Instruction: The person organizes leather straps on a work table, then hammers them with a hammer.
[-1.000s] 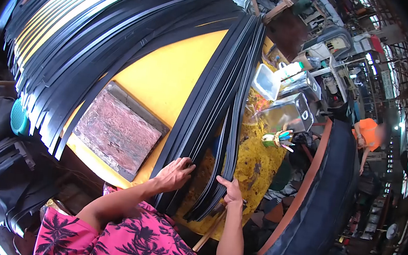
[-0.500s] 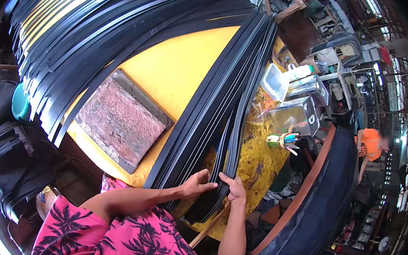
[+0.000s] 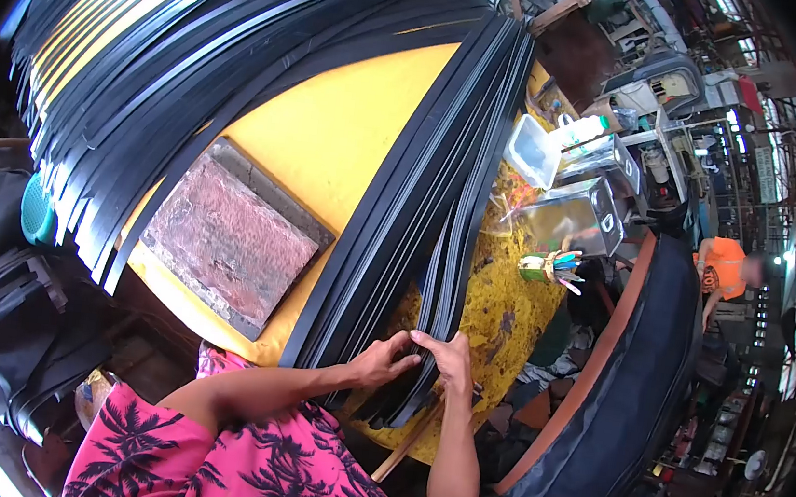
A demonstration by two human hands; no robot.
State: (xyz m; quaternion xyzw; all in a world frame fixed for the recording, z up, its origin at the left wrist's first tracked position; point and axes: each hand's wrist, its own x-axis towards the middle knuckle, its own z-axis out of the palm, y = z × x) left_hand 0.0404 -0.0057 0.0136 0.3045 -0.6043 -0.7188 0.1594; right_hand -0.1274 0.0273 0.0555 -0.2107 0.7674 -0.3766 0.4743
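Long black strips lie lengthwise over the yellow table, their near ends fanned at my hands. My left hand is closed on the strips near their lower ends, thumb and fingers pinched. Beside it on the right, my right hand holds the edge of the rightmost strips, its thumb pointing toward the left hand. The two hands nearly touch. A worn reddish block rests on the yellow surface to the left of the strips.
More black strips spread over the upper left. Clear containers, a white bottle and a cup of pens stand right of the strips. A dark roll with brown edging is farther right. A person in orange is beyond.
My right hand has shifted slightly left and up along the strips, its thumb now reaching toward the left hand. The left hand has hardly moved. The view has shifted slightly.
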